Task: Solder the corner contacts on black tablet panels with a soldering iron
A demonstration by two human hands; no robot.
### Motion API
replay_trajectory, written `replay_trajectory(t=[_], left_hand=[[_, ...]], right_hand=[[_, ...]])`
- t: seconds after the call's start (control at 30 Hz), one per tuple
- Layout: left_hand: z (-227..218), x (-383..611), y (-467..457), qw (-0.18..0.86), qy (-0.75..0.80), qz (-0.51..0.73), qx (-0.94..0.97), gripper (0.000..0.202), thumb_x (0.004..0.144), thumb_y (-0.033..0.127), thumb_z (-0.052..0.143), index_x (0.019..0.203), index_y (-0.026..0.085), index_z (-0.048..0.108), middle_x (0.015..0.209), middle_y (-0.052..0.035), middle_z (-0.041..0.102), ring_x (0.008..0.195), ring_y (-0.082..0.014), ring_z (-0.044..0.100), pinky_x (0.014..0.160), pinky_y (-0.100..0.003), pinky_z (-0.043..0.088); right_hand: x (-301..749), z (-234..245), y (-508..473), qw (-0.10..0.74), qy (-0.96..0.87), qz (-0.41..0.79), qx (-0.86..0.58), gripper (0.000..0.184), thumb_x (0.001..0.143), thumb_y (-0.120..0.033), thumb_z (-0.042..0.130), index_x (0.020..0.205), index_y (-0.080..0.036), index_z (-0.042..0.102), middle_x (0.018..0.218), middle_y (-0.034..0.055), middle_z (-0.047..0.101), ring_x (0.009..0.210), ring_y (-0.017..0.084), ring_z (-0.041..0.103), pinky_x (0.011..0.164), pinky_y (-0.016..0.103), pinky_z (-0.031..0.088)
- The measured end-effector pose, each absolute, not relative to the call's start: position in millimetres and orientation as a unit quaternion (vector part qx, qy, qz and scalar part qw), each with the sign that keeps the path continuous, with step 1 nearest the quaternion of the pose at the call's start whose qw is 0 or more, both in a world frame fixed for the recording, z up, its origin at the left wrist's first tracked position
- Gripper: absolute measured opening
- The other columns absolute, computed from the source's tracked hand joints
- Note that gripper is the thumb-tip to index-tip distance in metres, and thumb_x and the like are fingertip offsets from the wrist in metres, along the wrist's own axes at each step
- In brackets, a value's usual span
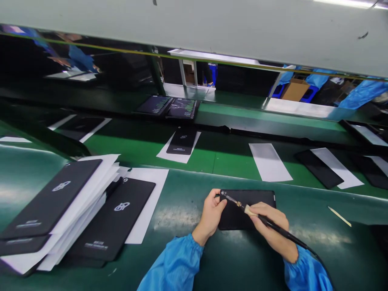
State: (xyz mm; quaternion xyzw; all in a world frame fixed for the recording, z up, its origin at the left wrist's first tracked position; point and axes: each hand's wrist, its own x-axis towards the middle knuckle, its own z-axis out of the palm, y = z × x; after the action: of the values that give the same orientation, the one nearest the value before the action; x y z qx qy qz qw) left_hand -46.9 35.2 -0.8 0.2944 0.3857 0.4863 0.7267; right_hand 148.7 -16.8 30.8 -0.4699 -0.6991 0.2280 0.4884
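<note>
On the green bench in front of me lies a black tablet back cover point(236, 218). My left hand point(211, 212) grips its upper left corner between thumb and fingers. In my right hand point(271, 226) is a corded soldering iron point(247, 209), held like a pen and slanting up to the left. Its tip is at the small round camera opening in that corner, close to my left fingertips; whether it touches cannot be made out. The iron's black cable runs down past my right sleeve.
At left stand stacked black covers point(51, 198) interleaved with white sheets point(147, 202). A thin pale stick point(339, 216) lies at right. Beyond the bench edge, a green conveyor point(224, 155) carries covers and paper. Two tablets point(182, 108) sit behind it, below a low overhead panel point(194, 28).
</note>
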Motion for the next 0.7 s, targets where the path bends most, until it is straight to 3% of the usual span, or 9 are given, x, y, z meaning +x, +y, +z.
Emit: replay_trajectory(t=[0.7], left_hand=[[-2.0,-48.2,35.3,0.72,0.39,0.486,0.306,0.036,0.072,0.029,0.079,0.094,0.02,0.052,0.071,0.0004,0.073,0.054,-0.0135,0.066,0.056,-0.022,0.05]], right_hand=[[151.1,29.8,-8.2,0.445,-0.741,0.263,-0.429,0.025,0.086,-0.009,0.065,0.106,-0.024,0.071,0.1,0.0066,0.072,0.093,0.019,0.069,0.083,0.031,0.056]])
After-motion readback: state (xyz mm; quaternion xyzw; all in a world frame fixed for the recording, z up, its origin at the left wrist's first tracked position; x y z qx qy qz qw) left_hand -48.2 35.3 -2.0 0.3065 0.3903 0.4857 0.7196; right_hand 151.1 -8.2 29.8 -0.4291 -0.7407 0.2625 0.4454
